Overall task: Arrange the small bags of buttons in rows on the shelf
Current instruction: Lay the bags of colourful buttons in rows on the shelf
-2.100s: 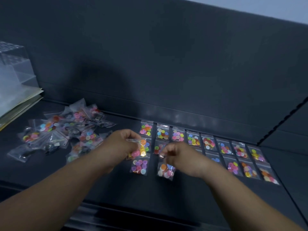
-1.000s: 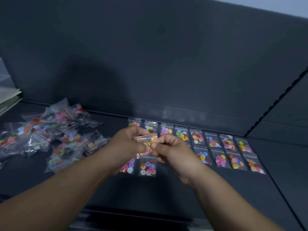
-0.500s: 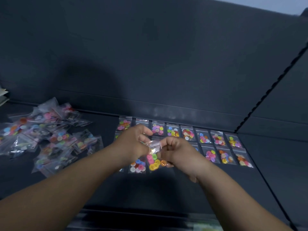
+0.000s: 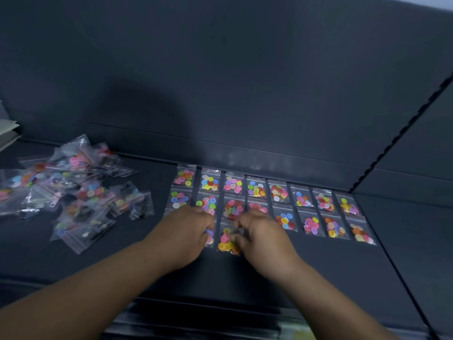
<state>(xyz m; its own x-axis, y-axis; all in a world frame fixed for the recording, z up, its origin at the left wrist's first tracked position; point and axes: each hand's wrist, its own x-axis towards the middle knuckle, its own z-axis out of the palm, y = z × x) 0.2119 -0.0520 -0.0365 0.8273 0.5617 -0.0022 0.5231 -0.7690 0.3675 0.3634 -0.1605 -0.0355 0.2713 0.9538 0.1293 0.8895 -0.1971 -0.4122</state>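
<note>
- The loose pile of bags (image 4: 73,190) waits at the left end of the shelf (image 4: 318,266), well apart from the rows.
- The left hand (image 4: 186,231) bends its fingers onto a neighbouring bag (image 4: 209,238); whether it pinches or only presses cannot be told.
- The pink-and-yellow bag (image 4: 225,240) lies flat in the third row, long axis front to back, top seemingly toward the back wall.
- The right hand (image 4: 262,235) pinches its right edge, so this looks like the placing step. Next it likely needs squaring under the bag above, then release.

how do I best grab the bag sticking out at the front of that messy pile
Pinch the near corner of the front bag, coming from the front edge of the shelf. It lies flat with that corner jutting clear of the pile, and the plastic there looks empty of buttons, so neighbours should stay put.
</note>
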